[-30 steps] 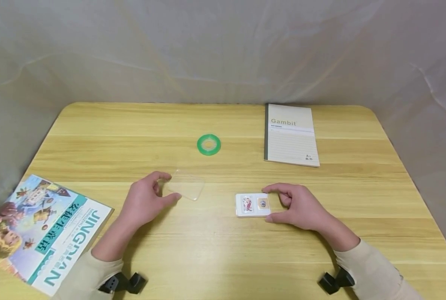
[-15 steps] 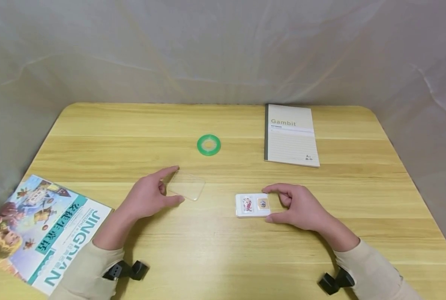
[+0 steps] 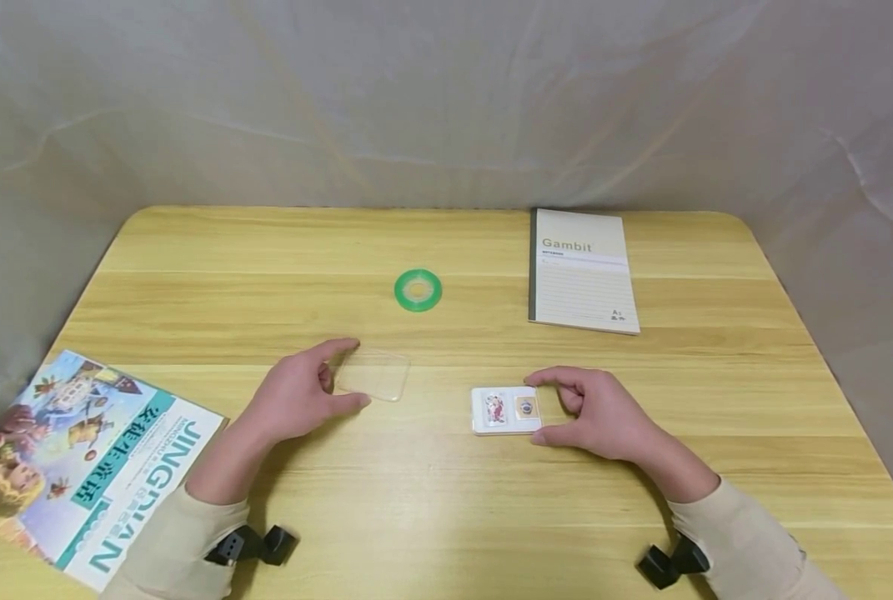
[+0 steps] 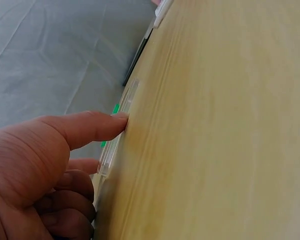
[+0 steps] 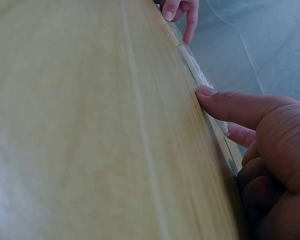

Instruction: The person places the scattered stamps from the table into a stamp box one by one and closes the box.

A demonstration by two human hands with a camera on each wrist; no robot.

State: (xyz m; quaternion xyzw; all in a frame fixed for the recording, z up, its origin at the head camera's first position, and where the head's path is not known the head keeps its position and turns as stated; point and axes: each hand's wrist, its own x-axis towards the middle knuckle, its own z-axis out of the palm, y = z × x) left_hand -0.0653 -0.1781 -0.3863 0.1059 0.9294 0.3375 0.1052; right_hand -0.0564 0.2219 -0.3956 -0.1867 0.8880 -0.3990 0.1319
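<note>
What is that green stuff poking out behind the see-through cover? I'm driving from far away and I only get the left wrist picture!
Observer: The head view shows a whole green ring, perhaps a roll of tape, lying on the table apart from the clear cover.

Operator: Cool! And there's a tiny white bit right at the top of my picture. What's that?

Observer: That's the end of a flat white case; from above, two small pictures show on it.

Operator: Ooh. Are there any storybooks I can't see?

Observer: A big book with a colourful picture on its cover lies at the table's left side. I can't tell if it's stories.
</note>
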